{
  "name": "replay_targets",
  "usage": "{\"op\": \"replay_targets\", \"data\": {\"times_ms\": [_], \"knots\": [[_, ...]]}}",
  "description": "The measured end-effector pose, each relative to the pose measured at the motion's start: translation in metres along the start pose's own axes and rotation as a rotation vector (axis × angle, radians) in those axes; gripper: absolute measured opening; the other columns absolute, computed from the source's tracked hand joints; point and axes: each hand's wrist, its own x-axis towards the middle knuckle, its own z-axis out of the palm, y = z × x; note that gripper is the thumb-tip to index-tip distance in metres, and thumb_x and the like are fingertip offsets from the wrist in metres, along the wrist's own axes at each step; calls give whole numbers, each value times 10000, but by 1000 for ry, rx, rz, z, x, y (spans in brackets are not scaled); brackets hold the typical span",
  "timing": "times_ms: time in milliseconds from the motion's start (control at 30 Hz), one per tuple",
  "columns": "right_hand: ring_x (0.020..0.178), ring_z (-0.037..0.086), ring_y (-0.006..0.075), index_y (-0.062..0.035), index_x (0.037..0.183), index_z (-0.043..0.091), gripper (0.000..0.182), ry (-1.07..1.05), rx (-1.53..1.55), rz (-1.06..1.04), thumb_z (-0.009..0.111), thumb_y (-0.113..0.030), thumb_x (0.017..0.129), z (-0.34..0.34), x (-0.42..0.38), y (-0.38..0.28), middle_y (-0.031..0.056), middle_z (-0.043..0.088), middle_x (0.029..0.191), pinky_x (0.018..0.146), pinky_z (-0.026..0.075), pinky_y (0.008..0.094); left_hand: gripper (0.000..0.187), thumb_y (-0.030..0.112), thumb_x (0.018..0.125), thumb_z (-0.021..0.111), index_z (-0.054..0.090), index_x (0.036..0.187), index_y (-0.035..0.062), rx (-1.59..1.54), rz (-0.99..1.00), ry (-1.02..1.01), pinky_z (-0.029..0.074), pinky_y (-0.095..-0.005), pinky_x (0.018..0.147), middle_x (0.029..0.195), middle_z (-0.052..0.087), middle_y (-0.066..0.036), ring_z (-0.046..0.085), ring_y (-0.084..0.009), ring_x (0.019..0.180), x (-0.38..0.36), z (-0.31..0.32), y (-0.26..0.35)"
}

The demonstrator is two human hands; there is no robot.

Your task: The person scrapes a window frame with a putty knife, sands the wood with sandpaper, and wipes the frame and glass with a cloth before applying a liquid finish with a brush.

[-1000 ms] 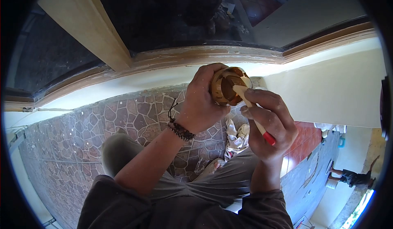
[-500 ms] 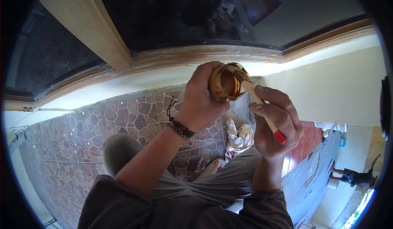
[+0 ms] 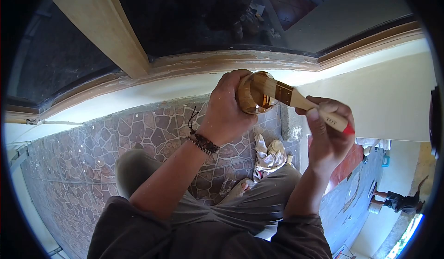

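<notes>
My left hand (image 3: 231, 104) is wrapped around a small round cup (image 3: 247, 97) with brown, varnish-like liquid in it, its mouth facing me. In my right hand (image 3: 330, 125) is a paintbrush (image 3: 300, 101) with a pale wooden handle, a red tip and a dark metal band. The bristles lie across the cup's rim, on its right side. Whether their ends touch the liquid cannot be made out. Just beyond the cup runs the wooden window frame (image 3: 208, 61), worn and patchy along its lower rail.
Dark window glass (image 3: 199, 23) fills the top, behind a wooden post (image 3: 99, 25). A crumpled cloth (image 3: 270, 155) lies on the stone-patterned floor (image 3: 152, 129) by my leg. At the far right, another person (image 3: 400, 201) is near a white bucket (image 3: 375, 208).
My right hand has moved to the right and turned the brush flatter, so its broad side and metal band now show. The left hand and cup have barely moved.
</notes>
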Motion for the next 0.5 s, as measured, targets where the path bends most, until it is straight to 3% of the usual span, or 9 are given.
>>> {"op": "replay_targets", "data": {"times_ms": [33, 100, 167, 300, 500], "knots": [[810, 693, 216, 21, 999, 602, 193, 53, 207, 190, 684, 71, 831, -2, 1, 0, 199, 693, 979, 715, 580, 311, 685, -21, 638, 772, 484, 1259, 6, 34, -1, -23, 488, -304, 970, 1185, 598, -97, 593, -185, 1117, 0, -1, 0], [779, 693, 248, 23, 1056, 584, 187, 64, 315, 211, 641, 22, 878, -2, 9, 8, 196, 683, 951, 698, 590, 331, 696, -13, 639, 776, 478, 1268, 6, 30, 0, -31, 483, -307, 978, 1190, 596, -98, 590, -186, 1123, 1, 0, -3], [763, 696, 271, 6, 1073, 585, 173, 133, 723, 468, 603, -25, 904, -11, 9, 27, 164, 675, 933, 688, 601, 351, 707, -5, 639, 780, 472, 1276, 5, 26, 3, -43, 478, -309, 985, 1196, 594, -98, 587, -186, 1130, 1, 2, -5], [779, 685, 250, -22, 1083, 595, 181, 224, 934, 747, 592, -92, 916, -17, 7, 45, 123, 662, 889, 718, 592, 329, 718, -1, 641, 786, 468, 1285, 8, 20, 38, -26, 472, -316, 994, 1196, 596, -99, 589, -189, 1128, -1, 8, 2], [817, 676, 241, -12, 1044, 632, 173, 197, 1077, 871, 607, -128, 918, -22, 4, 53, 132, 656, 894, 726, 586, 293, 727, 6, 649, 790, 460, 1296, 14, 16, 34, -54, 468, -323, 999, 1199, 601, -97, 592, -188, 1134, -3, 16, 5]]}}
